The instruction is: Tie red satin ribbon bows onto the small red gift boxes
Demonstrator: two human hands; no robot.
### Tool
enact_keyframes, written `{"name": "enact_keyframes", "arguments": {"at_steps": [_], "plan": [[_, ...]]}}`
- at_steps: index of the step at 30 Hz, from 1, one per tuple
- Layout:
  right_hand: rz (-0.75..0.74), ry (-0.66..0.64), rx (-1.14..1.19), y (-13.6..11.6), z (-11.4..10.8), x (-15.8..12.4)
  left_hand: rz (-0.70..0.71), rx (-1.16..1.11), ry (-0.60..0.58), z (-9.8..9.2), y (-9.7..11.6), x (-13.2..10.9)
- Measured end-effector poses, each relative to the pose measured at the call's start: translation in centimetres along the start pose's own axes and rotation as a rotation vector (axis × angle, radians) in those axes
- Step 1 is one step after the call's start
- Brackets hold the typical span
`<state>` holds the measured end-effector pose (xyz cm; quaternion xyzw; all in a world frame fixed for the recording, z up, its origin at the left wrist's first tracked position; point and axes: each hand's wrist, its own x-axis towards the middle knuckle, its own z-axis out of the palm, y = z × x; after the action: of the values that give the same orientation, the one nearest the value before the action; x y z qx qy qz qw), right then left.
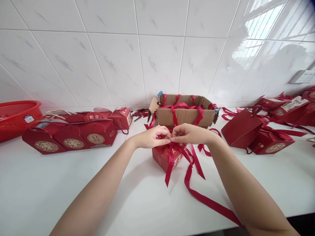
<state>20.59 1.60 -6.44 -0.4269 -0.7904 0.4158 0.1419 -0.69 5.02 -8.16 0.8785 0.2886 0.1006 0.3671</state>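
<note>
A red gift box (161,158) with pale printing stands on the white table, right below both hands. On its top lies a red ribbon (170,164), gathered in the middle, with loose tails hanging over the front. My left hand (157,136) pinches the ribbon from the left, thumb against fingers. From the right, my right hand (187,133) pinches it too, and the two thumb tips almost meet over the box. The fingers hide the middle of the ribbon. One long ribbon tail (211,204) trails across the table toward the near edge, by my right forearm.
Behind the hands stands an open cardboard box (183,117) draped with ribbons. Several red gift boxes (85,137) form a row at left, beside a red plastic basket (22,114). More red boxes (242,127) and ribbons lie at right. A tiled wall (159,62) closes the back.
</note>
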Motion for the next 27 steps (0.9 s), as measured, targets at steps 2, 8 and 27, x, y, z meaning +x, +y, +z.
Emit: {"name": "enact_keyframes", "arguments": {"at_steps": [2, 8, 27], "plan": [[0.009, -0.011, 0.004, 0.1, -0.1, 0.0, -0.002, -0.011, -0.008, 0.0, 0.0, 0.0], [0.009, -0.042, 0.008, 0.2, -0.2, 0.2, -0.007, -0.119, -0.006, 0.3, 0.3, 0.4], [-0.072, -0.167, 0.023, 1.2, -0.5, 0.8, 0.12, 0.013, 0.118, 0.5, -0.3, 0.4]]}}
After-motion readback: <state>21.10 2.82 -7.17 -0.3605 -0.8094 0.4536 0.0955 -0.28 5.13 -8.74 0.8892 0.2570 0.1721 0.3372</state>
